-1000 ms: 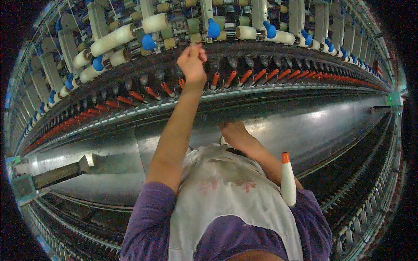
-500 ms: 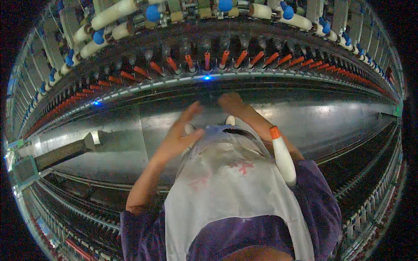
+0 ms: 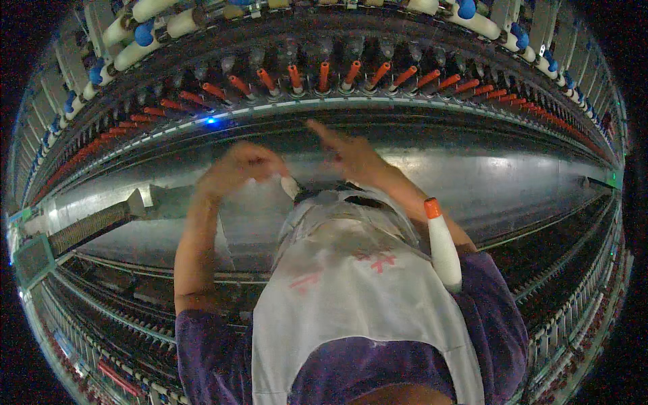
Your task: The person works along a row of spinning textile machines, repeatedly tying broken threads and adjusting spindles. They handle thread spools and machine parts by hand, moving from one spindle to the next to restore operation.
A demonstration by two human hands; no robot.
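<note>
My left hand (image 3: 246,165) is raised over the metal floor at the left of the apron. Its fingers bend down and inward, smeared by motion, so a held thing cannot be made out. My right hand (image 3: 354,158) reaches forward with its index finger stretched toward the machine's lower rail and the others partly curled; nothing shows in it. Ahead stands a row of orange bobbins (image 3: 324,77) upright on spindles, apart from both hands. A white yarn-wound bobbin (image 3: 444,253) with an orange tip lies against my right upper arm beside the pale apron (image 3: 358,297).
A blue light (image 3: 210,121) glows on the rail (image 3: 270,108). White rolls (image 3: 138,54) with blue knobs run above the spindles. A ribbed duct (image 3: 91,229) stands at the left. More machine rows (image 3: 115,307) lie behind me. A white rounded tip (image 3: 289,186) shows beside the apron.
The view has shifted rightward along the machine, and the blue light now sits farther left. My left hand has moved left and bent its fingers; my right index finger has stretched forward.
</note>
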